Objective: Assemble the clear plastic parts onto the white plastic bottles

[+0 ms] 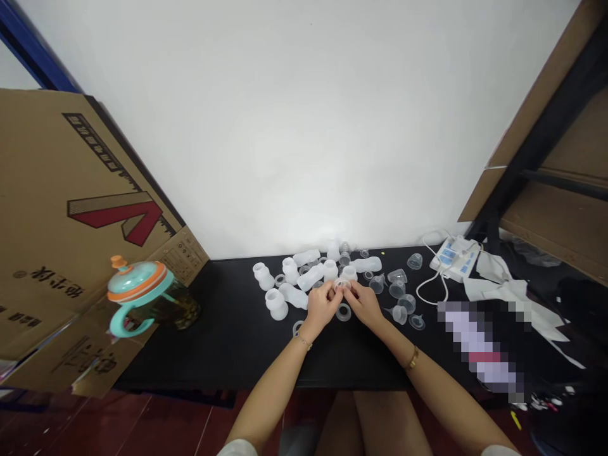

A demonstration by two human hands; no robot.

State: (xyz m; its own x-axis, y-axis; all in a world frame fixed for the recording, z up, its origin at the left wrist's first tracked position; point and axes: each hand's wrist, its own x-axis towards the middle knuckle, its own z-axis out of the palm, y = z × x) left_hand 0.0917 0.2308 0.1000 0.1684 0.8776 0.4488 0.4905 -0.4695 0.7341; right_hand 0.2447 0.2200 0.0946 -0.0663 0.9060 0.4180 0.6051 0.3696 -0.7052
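Observation:
My left hand [322,305] and my right hand [363,303] meet over the black table [228,335], fingers pinched together on a small clear plastic ring part [341,285] held between them. Just below the hands another clear ring [343,311] lies on the table. Several white translucent plastic bottles [294,295] lie scattered behind and to the left of the hands. Several small clear cups and caps [398,291] sit to the right of my right hand.
A teal and orange lidded mug [137,292] stands at the table's left end against a large cardboard box [61,228]. A white power strip with cable [455,256] and white papers [508,288] lie at the right. A wooden shelf frame [546,145] rises at right.

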